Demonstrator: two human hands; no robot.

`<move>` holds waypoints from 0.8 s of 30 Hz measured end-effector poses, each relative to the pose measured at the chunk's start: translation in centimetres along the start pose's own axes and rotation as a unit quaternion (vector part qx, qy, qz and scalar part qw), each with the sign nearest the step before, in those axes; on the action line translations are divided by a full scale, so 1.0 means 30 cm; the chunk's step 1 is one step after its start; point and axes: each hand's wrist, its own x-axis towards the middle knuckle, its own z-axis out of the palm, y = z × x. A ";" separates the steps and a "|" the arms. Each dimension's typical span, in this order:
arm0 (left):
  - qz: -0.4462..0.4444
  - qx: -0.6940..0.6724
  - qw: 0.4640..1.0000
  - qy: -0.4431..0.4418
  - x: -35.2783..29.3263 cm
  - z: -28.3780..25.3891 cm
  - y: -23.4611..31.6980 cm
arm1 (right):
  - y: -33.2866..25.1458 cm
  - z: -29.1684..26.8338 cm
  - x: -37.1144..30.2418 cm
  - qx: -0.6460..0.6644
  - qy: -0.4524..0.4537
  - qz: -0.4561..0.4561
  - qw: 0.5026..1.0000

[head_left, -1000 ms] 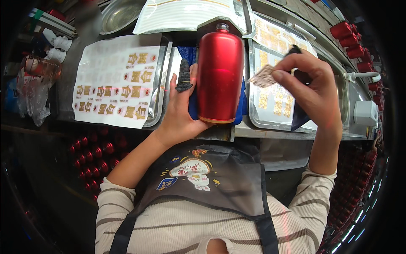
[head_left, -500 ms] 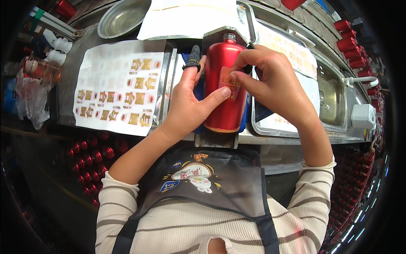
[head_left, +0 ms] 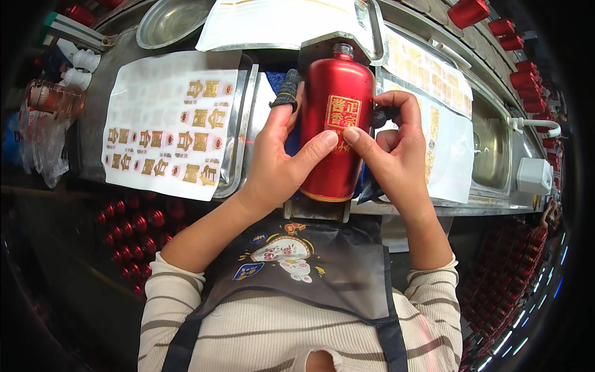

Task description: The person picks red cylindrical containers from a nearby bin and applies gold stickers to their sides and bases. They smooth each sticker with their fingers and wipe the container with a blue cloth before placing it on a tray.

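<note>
A shiny red bottle (head_left: 322, 177) with a clear neck rests tilted back in a metal cradle (head_left: 313, 48) in front of me. A gold decal (head_left: 344, 113) of characters sits on its front. My left hand (head_left: 279, 158) grips the bottle's left side, its thumb lying on the front at the decal's lower edge. A dark knit finger cover (head_left: 287, 90) is on one finger of that hand. My right hand (head_left: 400, 152) holds the bottle's right side, thumb pressed on the decal's lower part. Its curled fingers, one wearing a dark cover, are partly hidden.
A white sheet of gold decals (head_left: 164, 124) lies on a tray at left; another decal sheet (head_left: 449, 158) lies at right. Behind are a metal bowl (head_left: 170, 23) and white paper (head_left: 273, 25). A sink (head_left: 489, 146) with a white tap (head_left: 539, 126) stands far right, near several red bottles (head_left: 468, 12).
My right hand has come down from pinching a reddish film over the bottle to the bottle's right side, thumb on the decal. The gold decal now shows more fully. My left hand keeps its grip.
</note>
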 end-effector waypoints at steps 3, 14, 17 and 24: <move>0.002 0.002 1.000 -0.002 0.005 0.005 0.003 | -0.001 -0.007 0.007 0.001 -0.010 -0.008 1.000; -0.012 -0.077 0.997 0.025 0.014 0.015 0.007 | 0.050 -0.013 0.018 0.114 -0.019 -0.028 0.993; -0.028 -0.141 0.989 0.035 0.029 0.012 0.017 | 0.061 -0.029 0.026 0.154 -0.027 -0.005 0.988; -0.026 -0.086 0.995 0.031 0.037 0.026 0.046 | 0.049 0.008 0.013 0.104 -0.007 -0.026 0.994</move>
